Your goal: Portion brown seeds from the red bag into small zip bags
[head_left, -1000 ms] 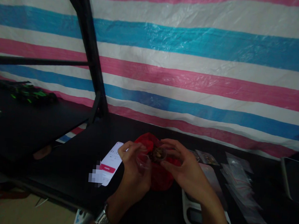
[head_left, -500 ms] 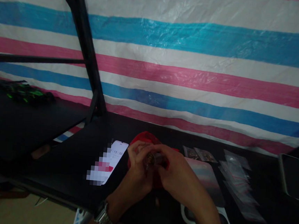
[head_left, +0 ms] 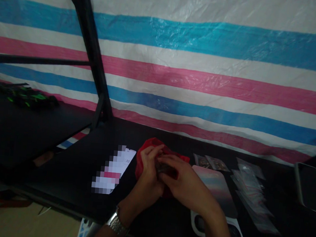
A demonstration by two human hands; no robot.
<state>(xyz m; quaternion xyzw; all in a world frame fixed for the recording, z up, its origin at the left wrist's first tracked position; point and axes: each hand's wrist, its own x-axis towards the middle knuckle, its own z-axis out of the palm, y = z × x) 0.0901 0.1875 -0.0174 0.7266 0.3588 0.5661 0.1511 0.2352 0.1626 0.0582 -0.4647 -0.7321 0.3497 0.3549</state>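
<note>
Head view, dim light. Both bare hands work close together over a black, flat tabletop. Left hand: fingers curled and bunched beside the right fingertips; thumb hidden, so I cannot tell whether the grip is closed on anything. A silver metal-link wristwatch sits on this wrist. Right hand: thumb and forefinger brought together at the tips, clamped on a small dark brownish item, with a dark gap behind the tips. Item position: between the two hands, above the red material; outline blurred, contents not legible.

A crumpled red bundle of thin, soft material lies under and behind both hands, largely covered by them.

Left of the bundle: a slim phone with a lit white screen, partly pixelated. Right of it: a flat white-framed device with a glossy reflective plate, partly behind the right forearm. Just beyond the plate: small clear plastic packets with brown bits inside. Farther right: an overlapping spread of clear, flat plastic bags, then a dark-screened phone with a pale edge. Backdrop: a pink, white and blue striped plastic sheet.
</note>
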